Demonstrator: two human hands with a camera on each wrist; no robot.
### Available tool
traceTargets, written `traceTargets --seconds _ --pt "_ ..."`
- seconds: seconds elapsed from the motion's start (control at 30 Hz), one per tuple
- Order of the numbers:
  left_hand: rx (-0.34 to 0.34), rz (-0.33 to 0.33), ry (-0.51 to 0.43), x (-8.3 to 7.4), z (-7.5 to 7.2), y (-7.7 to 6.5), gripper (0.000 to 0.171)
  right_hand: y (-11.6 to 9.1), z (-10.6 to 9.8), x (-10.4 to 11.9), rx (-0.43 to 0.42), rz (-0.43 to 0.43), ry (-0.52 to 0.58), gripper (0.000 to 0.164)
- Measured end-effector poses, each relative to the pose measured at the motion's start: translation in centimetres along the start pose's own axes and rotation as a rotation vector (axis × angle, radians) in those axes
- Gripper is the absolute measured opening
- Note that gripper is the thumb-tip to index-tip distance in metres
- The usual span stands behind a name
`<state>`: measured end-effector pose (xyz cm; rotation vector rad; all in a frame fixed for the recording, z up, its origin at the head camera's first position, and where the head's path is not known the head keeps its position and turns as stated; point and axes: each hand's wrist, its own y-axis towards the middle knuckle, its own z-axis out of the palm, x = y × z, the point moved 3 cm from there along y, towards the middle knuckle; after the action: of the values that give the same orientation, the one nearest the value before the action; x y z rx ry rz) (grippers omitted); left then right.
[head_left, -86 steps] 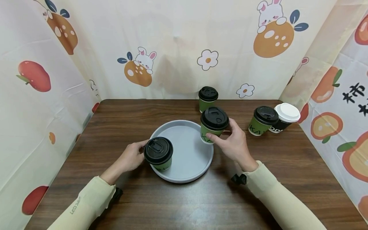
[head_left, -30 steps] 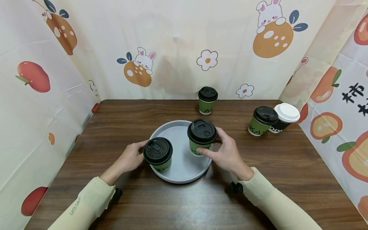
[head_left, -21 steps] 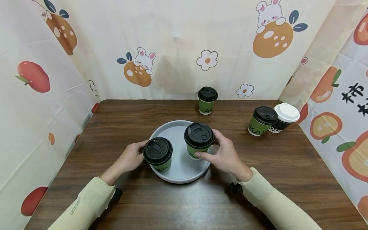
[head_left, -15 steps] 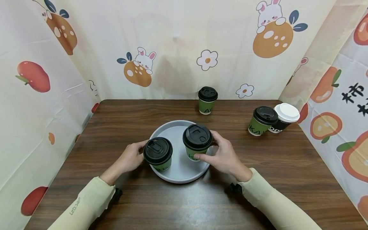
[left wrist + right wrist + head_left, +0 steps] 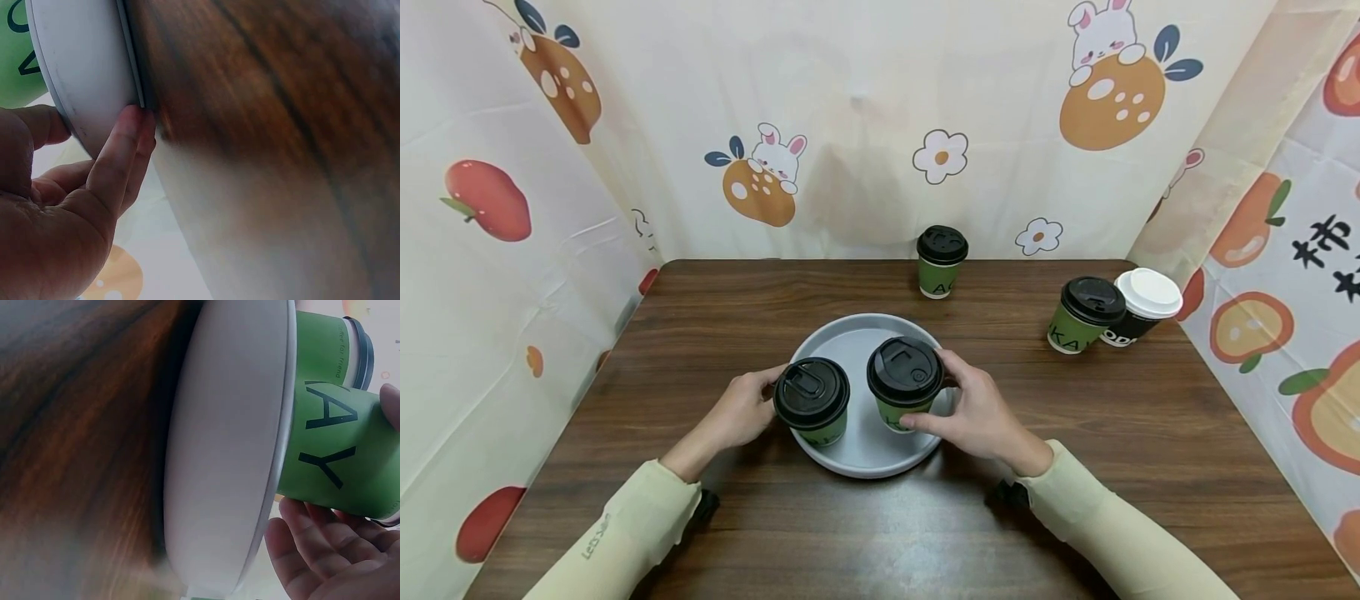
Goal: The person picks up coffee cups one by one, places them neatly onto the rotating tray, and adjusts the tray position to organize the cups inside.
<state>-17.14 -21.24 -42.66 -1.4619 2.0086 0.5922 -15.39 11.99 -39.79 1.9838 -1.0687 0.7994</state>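
A round grey tray (image 5: 880, 457) lies on the wooden table, its left edge pinched by my left hand (image 5: 741, 410). Seen from the left wrist, the thumb is at the rim and the fingers (image 5: 112, 162) lie along the tray's outer wall (image 5: 87, 69). One green paper coffee cup (image 5: 812, 396) with a black lid stands at the tray's left side. My right hand (image 5: 981, 417) grips a second green coffee cup (image 5: 906, 375), upright over the tray's right half. In the right wrist view this cup (image 5: 340, 447) shows black letters, its base hidden behind the tray's rim.
Another green cup (image 5: 942, 262) with a black lid stands behind the tray, near the back curtain. At the right, a green cup (image 5: 1084, 317) is beside a black cup with a white lid (image 5: 1148, 296). Patterned curtains (image 5: 865, 108) enclose the table (image 5: 880, 542).
My right hand has carried its cup from the tray's back right edge leftward and toward me, over the tray and nearer the other cup. The left hand has stayed at the tray's edge.
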Motion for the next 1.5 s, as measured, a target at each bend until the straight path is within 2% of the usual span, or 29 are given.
traceTargets --seconds 0.73,1.5 --pt "-0.006 0.008 0.004 0.0 0.0 0.0 0.043 -0.4 1.2 0.0 0.094 -0.048 0.077 0.074" --pt "-0.024 0.020 0.011 0.0 0.0 0.0 0.042 -0.8 2.1 0.0 0.113 -0.117 0.078 0.074"
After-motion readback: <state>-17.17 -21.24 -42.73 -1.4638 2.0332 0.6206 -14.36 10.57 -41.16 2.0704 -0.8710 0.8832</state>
